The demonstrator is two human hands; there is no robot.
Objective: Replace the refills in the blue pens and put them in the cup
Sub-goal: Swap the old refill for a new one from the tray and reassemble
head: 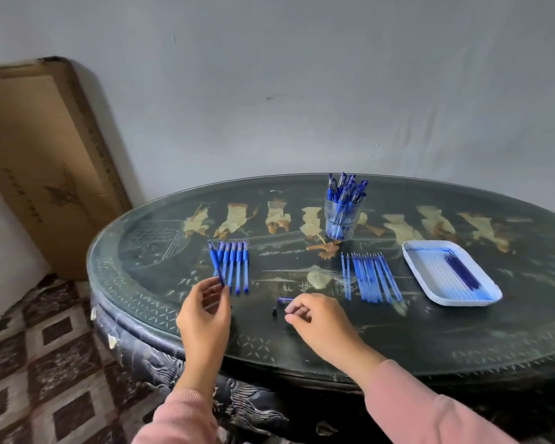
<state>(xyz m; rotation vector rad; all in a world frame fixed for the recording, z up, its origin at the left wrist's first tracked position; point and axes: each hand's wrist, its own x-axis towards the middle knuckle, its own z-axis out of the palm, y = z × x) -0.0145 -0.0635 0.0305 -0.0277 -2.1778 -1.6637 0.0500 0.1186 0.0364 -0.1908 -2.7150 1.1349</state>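
Box (45,139) lettering blurred; left hand (205,318) holds pen (217,264)

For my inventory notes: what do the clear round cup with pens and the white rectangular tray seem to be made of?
The clear round cup looks like transparent plastic, possibly glass: the blue pens show through its wall. The white rectangular tray looks like smooth moulded plastic: rounded corners, raised rim, though not certainly.

The person wears a pink top with long sleeves. The left sleeve (180,418) and the right sleeve (423,408) are the same plain pink and look soft and a bit fuzzy, like a warm sweater. Each sleeve stops near the wrist. The left hand (205,318) and the right hand (321,322) are bare.
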